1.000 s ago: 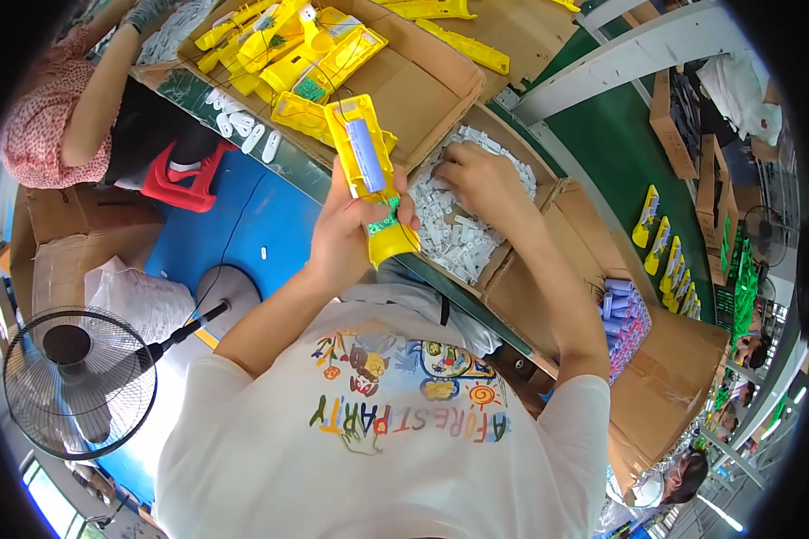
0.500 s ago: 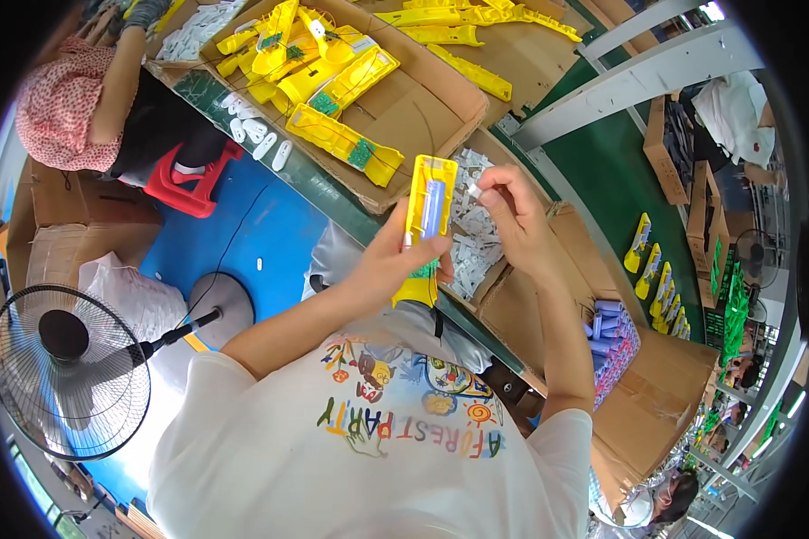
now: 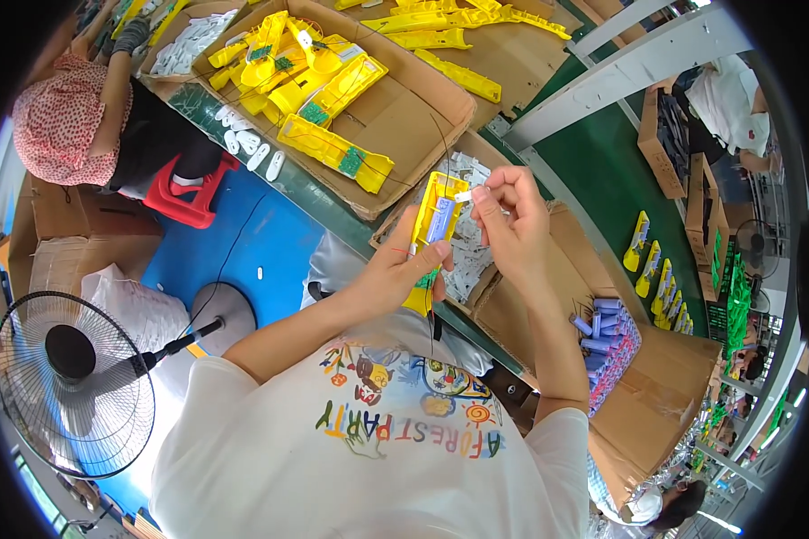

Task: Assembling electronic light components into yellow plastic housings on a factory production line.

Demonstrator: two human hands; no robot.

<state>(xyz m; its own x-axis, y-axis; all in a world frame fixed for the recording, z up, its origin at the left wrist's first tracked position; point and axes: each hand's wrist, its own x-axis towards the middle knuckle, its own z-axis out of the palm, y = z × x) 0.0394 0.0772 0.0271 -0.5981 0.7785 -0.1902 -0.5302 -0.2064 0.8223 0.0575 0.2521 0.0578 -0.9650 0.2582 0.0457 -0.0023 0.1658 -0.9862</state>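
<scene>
My left hand (image 3: 394, 277) grips a long yellow plastic housing (image 3: 422, 218), its open side facing up and its far end leaning to the right. Inside lies a purple cylindrical battery cell (image 3: 441, 218). Part of a green circuit board (image 3: 424, 280) shows beside my left thumb, with thin dark wires around it. Between thumb and forefinger, my right hand (image 3: 517, 229) pinches a small white piece (image 3: 463, 197) at the housing's right edge, near the cell's far end. Whether the piece touches the housing I cannot tell. Beneath both hands sits a box of flat white pieces (image 3: 469, 260).
A carton (image 3: 413, 135) of yellow housings with circuit boards stands beyond my hands. White oval parts (image 3: 276, 165) line the bench edge. Purple cells (image 3: 609, 337) fill a box at right. A metal beam (image 3: 602, 76) crosses the bench. A co-worker (image 3: 72, 121) sits at far left, near a fan (image 3: 70, 352).
The housing has tilted to the right and dropped slightly. My right hand has moved left, bringing the white piece from beside the housing to its edge.
</scene>
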